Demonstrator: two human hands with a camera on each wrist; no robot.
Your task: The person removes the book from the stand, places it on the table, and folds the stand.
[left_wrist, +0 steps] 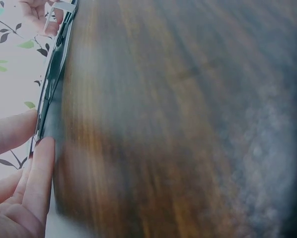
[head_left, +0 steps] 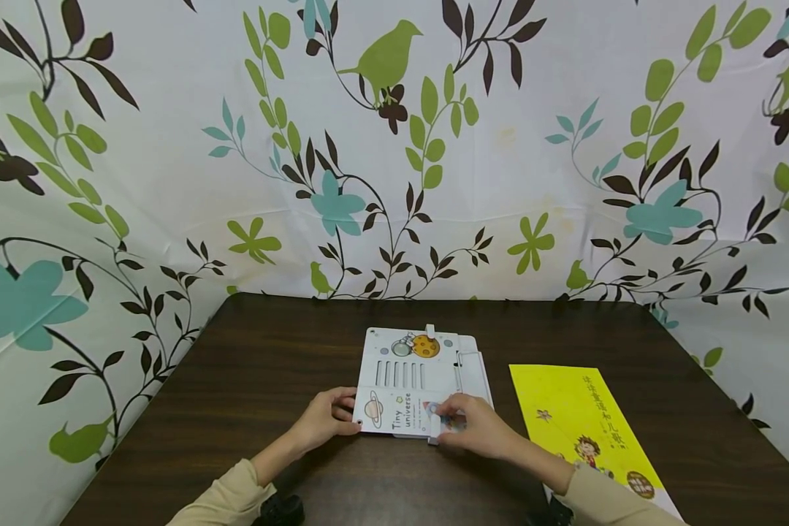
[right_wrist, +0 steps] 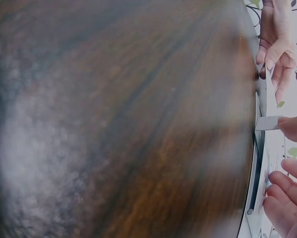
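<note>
A white book stand [head_left: 401,380] printed with planets and the words "Tiny universe" lies on the dark table. My left hand [head_left: 325,420] pinches its near left corner, thumb and fingers on either side of the thin edge in the left wrist view. At the stand's near edge, my right hand [head_left: 470,427] holds a small white page clip [right_wrist: 268,123], the thumb against the clip's end. The other right fingers [right_wrist: 287,196] are bent close over the printed panel, part of which they cover. A second white clip [head_left: 430,331] sits at the far edge.
To the right of the stand, a yellow book [head_left: 565,416] lies on the wood-grain table [head_left: 289,351], partly under the right forearm. A white curtain [head_left: 171,183] with leaf and bird prints hangs behind the table.
</note>
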